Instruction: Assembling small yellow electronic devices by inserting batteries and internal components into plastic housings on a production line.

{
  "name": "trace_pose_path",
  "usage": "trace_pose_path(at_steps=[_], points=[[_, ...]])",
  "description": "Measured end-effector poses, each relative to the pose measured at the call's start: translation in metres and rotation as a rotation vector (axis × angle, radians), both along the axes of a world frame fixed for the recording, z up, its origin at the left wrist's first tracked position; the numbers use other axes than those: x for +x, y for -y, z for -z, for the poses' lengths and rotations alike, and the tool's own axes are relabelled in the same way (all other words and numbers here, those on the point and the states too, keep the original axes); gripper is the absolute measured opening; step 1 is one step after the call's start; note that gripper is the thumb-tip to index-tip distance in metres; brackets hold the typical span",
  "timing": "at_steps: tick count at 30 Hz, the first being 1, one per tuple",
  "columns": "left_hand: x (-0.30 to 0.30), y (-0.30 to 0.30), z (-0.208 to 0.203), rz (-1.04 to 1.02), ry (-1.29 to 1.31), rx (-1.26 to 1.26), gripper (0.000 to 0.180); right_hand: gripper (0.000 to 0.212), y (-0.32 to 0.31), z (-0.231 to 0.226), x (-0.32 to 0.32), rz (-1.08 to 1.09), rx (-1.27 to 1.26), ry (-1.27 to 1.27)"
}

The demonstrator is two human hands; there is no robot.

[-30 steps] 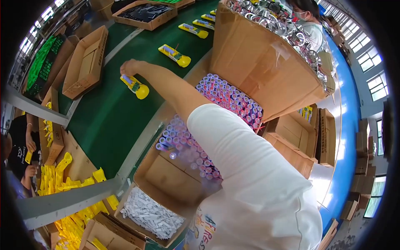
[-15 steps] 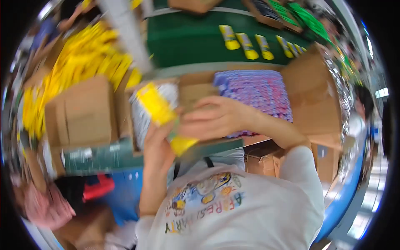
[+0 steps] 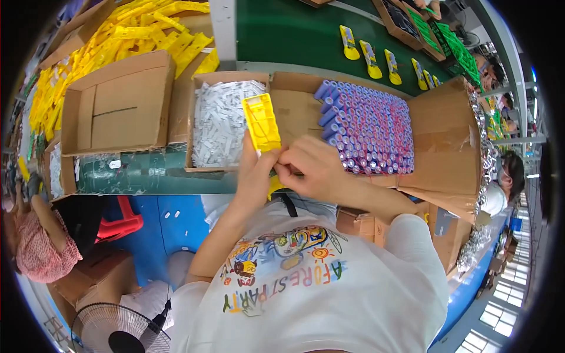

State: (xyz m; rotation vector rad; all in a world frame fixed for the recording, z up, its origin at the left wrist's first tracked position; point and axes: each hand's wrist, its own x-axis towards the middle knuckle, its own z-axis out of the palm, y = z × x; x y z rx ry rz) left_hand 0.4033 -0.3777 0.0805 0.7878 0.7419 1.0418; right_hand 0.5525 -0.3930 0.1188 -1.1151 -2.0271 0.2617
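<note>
Your left hand [image 3: 257, 176] is curled closed around the lower half of a yellow casing [image 3: 262, 120], thumb toward the right, while your right hand [image 3: 315, 167] meets it from the right with thumb and forefinger drawn almost together; whether anything small is pinched there, you cannot tell from this view. That casing lies in front of your torso, its long axis running away from you and leaning slightly left, the boxy end outermost and a narrower tip showing below your fingers. Both hands are on its nearer half, the left bearing it, the right beside the middle. Its shell looks like smooth, glossy plastic, with raised walls around a shallow recess. Behind and left, thin flat white strips [image 3: 223, 126] lie jumbled in a matte cardboard box [image 3: 189, 138]; right of your right hand, purple cylindrical cells [image 3: 376, 129] stand packed, red wires threading over their round ends.
</note>
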Motion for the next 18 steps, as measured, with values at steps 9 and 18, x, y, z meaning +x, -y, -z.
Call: trace_pose_path(at_steps=[9,18], points=[[-0.018,0.013,-0.005,0.278,0.107,-0.007,0.033,0.026,-0.013,0.005,0.089,-0.030,-0.360,0.742],[-0.013,0.027,0.001,0.356,0.145,-0.153,0.046,0.036,0.016,-0.032,0.028,-0.247,0.295,0.612]])
